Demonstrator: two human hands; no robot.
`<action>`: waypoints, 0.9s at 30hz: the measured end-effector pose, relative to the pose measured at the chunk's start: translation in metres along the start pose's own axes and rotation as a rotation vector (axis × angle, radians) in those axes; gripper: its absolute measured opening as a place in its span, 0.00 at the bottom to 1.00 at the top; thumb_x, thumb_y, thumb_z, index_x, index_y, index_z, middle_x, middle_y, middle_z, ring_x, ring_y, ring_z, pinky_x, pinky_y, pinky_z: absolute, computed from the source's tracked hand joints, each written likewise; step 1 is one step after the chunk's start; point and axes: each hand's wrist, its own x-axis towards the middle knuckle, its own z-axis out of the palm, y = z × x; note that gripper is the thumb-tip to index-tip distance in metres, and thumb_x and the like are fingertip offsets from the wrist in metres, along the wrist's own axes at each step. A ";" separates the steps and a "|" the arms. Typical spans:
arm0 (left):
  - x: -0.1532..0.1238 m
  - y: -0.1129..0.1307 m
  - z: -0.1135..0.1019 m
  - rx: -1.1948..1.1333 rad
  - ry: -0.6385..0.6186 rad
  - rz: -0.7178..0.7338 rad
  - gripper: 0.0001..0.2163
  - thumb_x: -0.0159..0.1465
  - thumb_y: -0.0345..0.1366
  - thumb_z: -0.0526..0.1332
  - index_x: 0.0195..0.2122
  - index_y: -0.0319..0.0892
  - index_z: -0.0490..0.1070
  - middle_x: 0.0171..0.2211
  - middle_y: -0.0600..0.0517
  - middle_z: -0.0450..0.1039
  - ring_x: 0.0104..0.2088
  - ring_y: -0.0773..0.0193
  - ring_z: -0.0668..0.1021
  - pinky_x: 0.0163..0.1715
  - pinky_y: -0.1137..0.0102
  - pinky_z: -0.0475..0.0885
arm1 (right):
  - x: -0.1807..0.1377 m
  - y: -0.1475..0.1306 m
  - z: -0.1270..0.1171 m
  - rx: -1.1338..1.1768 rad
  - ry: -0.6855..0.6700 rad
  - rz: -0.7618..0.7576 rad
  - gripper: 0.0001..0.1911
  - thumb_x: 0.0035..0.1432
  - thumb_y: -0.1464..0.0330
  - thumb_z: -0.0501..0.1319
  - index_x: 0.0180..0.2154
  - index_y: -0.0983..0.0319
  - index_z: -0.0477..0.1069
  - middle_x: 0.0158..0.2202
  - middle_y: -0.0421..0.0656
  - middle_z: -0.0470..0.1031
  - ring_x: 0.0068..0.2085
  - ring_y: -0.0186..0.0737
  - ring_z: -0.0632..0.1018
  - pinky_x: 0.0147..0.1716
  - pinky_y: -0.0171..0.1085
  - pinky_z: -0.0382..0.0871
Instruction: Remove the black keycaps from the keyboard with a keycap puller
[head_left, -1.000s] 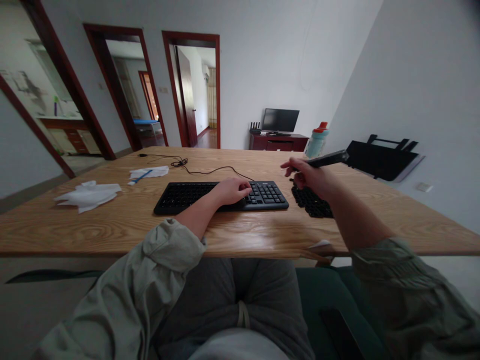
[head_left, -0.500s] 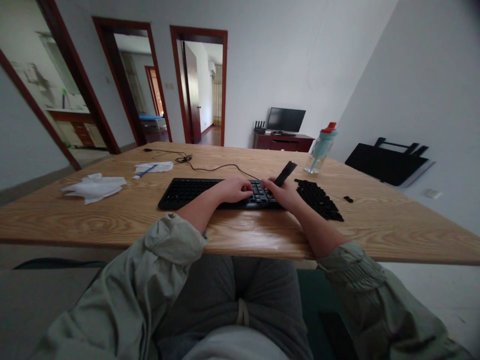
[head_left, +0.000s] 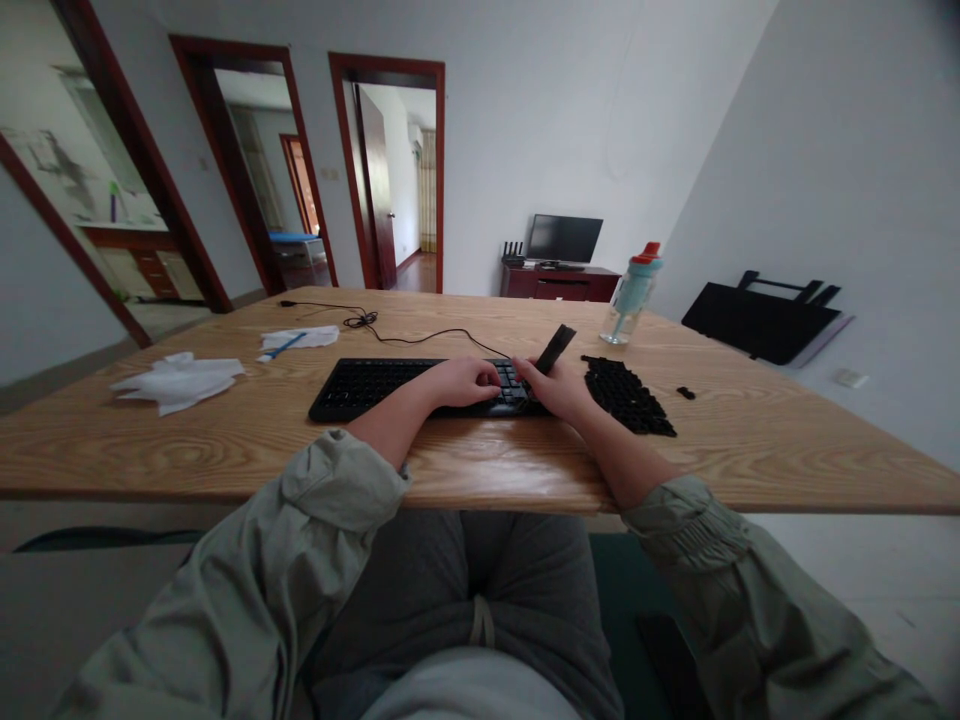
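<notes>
Resting half-curled on the keyboard (head_left: 367, 383), seemingly steadying it against the desk (head_left: 225, 450), the left hand (head_left: 466, 382) hides any contents; the right hand (head_left: 559, 386) grips a black tool (head_left: 556, 348), loose black pieces (head_left: 628, 395) nearby.

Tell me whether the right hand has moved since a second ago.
Yes: judged against the black keyboard, the right hand has moved left, from beyond the keyboard's right end to its number pad.

The keyboard (head_left: 360, 385) and loose keycaps (head_left: 628, 396) are black, the wavy-grained bench (head_left: 487, 465) tan, the sleeves (head_left: 255, 570) grey-green, the bottle lid (head_left: 651, 249) orange-red.
</notes>
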 end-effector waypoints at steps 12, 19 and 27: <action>0.003 0.012 0.013 -0.059 -0.004 0.105 0.07 0.60 0.36 0.62 0.34 0.43 0.79 0.30 0.52 0.78 0.30 0.65 0.76 0.33 0.71 0.67 | 0.001 0.003 0.004 0.130 0.030 0.072 0.27 0.56 0.43 0.55 0.29 0.60 0.69 0.27 0.41 0.72 0.29 0.38 0.71 0.29 0.35 0.66; 0.003 0.010 0.010 -0.030 -0.018 0.098 0.08 0.59 0.34 0.62 0.36 0.42 0.80 0.31 0.53 0.78 0.31 0.65 0.76 0.33 0.72 0.67 | 0.003 0.005 0.001 0.104 0.035 0.066 0.27 0.56 0.43 0.56 0.29 0.61 0.71 0.26 0.41 0.72 0.30 0.38 0.72 0.31 0.36 0.66; 0.003 0.009 0.010 -0.046 -0.038 0.086 0.07 0.58 0.36 0.63 0.32 0.42 0.80 0.30 0.52 0.79 0.30 0.65 0.76 0.34 0.71 0.67 | 0.007 0.008 -0.006 0.044 0.095 0.053 0.21 0.51 0.50 0.64 0.33 0.62 0.74 0.33 0.45 0.78 0.33 0.41 0.76 0.33 0.36 0.68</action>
